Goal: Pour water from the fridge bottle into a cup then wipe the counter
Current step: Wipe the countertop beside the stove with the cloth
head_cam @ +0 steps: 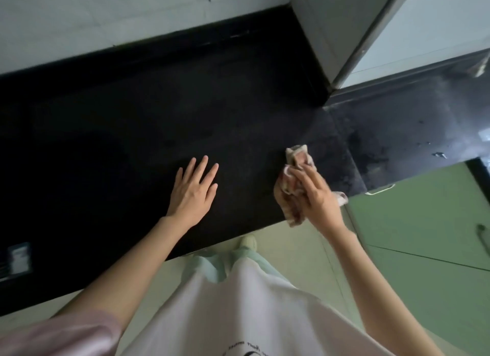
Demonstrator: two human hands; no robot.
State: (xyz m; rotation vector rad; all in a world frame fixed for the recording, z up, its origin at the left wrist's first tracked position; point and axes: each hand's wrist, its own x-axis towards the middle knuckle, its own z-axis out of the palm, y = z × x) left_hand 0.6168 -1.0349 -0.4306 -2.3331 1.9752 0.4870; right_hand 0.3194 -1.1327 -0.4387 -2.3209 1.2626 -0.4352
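One black counter (132,133), one crumpled cloth (293,186) gripped in the right hand (316,196) near the front edge, left hand (193,188) flat, fingers spread, well apart from the cloth

A single wide-angle view from the person's head looks forward and steeply down onto the black counter (132,122), which fills the upper and middle frame, close enough that both forearms reach into it from the bottom edge. Beyond the counter, the white wall (106,24) runs along the top. To the right of the counter stand green cabinet doors (424,236). Below the counter's near edge the person's shirt (252,316) and the floor show. Straight lines bow toward the frame's edges.
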